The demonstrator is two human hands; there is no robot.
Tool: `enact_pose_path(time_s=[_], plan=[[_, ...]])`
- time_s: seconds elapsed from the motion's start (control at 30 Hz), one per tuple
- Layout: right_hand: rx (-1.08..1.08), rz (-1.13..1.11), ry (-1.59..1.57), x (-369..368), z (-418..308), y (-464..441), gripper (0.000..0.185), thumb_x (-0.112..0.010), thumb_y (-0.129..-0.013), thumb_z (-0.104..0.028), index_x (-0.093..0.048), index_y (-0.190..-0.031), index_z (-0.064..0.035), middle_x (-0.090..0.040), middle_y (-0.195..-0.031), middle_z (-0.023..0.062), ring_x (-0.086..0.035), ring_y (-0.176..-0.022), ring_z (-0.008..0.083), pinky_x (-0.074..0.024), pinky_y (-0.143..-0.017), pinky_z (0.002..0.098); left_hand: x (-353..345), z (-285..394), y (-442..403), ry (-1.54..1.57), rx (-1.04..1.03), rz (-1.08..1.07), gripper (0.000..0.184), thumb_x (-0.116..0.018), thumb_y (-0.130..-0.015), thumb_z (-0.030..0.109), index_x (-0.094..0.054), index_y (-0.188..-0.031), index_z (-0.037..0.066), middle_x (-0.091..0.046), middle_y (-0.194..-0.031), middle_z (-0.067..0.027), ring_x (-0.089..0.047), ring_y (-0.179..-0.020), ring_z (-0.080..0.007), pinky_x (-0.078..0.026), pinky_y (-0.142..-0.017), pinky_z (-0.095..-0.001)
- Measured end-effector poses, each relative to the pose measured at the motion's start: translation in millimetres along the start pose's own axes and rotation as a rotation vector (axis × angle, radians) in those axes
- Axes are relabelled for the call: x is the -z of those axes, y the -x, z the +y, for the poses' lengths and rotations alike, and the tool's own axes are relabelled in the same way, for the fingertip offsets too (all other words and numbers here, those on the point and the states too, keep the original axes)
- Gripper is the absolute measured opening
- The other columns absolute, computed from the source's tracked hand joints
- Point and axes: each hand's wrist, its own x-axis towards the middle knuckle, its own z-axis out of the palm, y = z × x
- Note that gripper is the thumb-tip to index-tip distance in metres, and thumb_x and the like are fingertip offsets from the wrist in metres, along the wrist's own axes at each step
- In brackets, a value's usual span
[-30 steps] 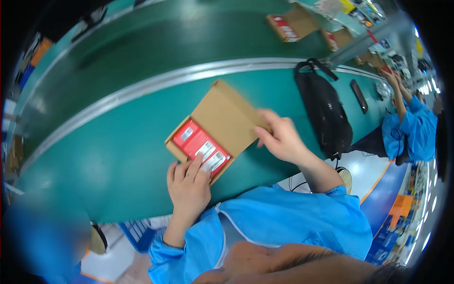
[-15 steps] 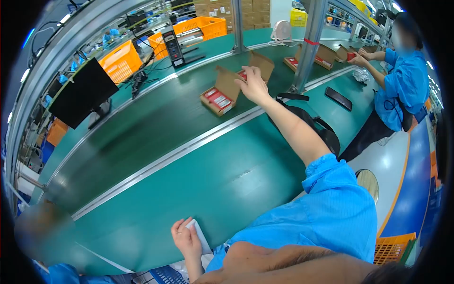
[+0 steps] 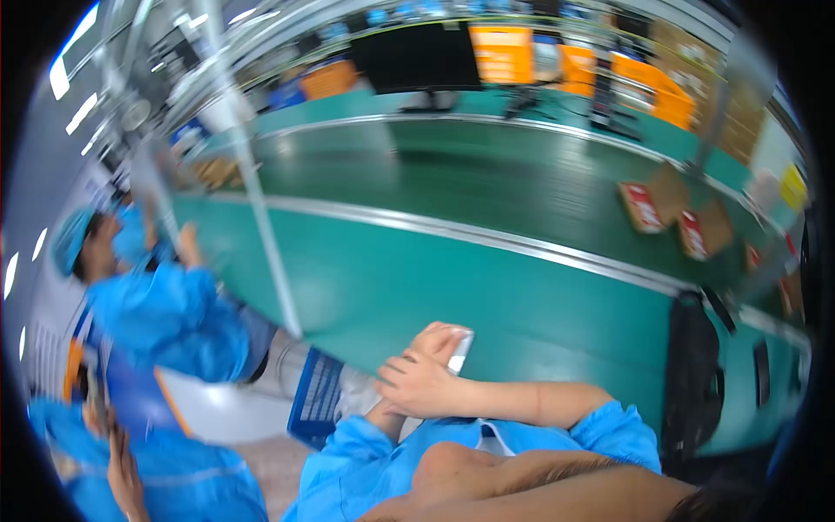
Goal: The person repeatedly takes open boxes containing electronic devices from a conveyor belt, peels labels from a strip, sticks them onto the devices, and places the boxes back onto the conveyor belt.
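Observation:
My left hand point(image 3: 439, 341) is at the front edge of the green table point(image 3: 557, 322), its fingers closed on a flat white item point(image 3: 461, 351). Across its wrist lies my right hand point(image 3: 419, 383), fingers somewhat spread, holding nothing that shows. Farther off, on the dark green belt point(image 3: 504, 183), two open cardboard boxes show red packs inside: one box point(image 3: 645, 209) and, right of it, another point(image 3: 693, 235).
A black bag point(image 3: 691, 374) and a dark phone-like object point(image 3: 762, 374) lie at the right. Two people in blue, a nearer one point(image 3: 165, 470) and one at the table point(image 3: 174, 313), are on the left. A blue basket point(image 3: 317, 396) stands below the edge.
The view has swung left. My right hand has come back from the boxes on the belt to my left wrist. The box handled a second ago is no longer in front of me.

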Motion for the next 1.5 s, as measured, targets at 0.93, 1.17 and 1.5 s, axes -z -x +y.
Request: enact_pose_path(time_s=[0.93,1.17,1.5], plan=[[-0.980,0.427,-1.852,38.9,23.8,-16.5,0.014,-0.049,-0.091,-0.010,-0.057,-0.098,0.0000,-0.062,-0.085,0.0039,-0.055,-0.070,0.0097,-0.0427,-0.062,0.0227,34.5,-54.8,-159.4,-1.504,-0.499,-0.413,0.014,-0.056,-0.072,0.019,-0.069,-0.067,0.018,-0.067,-0.075,0.0010,-0.063,-0.075,-0.0168,-0.044,-0.057,-0.0330],[-0.881,0.038,-1.964,35.6,22.6,-9.2,0.011,-0.056,-0.086,-0.007,-0.057,-0.094,0.0000,-0.060,-0.072,0.0050,-0.041,-0.042,0.0053,-0.0339,-0.044,0.0203,37.6,-52.6,-151.8,-1.524,-0.573,-0.482,0.016,-0.055,-0.073,0.019,-0.070,-0.068,0.018,-0.067,-0.076,0.0012,-0.063,-0.075,-0.0172,-0.044,-0.057,-0.0332],[-0.793,0.079,-1.598,58.1,60.1,-10.2,0.014,-0.068,-0.075,-0.012,-0.061,-0.084,-0.0041,-0.061,-0.078,0.0012,-0.054,-0.073,0.0079,-0.0420,-0.067,0.0228,40.4,-35.6,-148.5,-1.424,-0.373,-0.499,0.015,-0.055,-0.075,0.018,-0.069,-0.068,0.017,-0.066,-0.076,0.0004,-0.064,-0.075,-0.0180,-0.045,-0.056,-0.0338]])
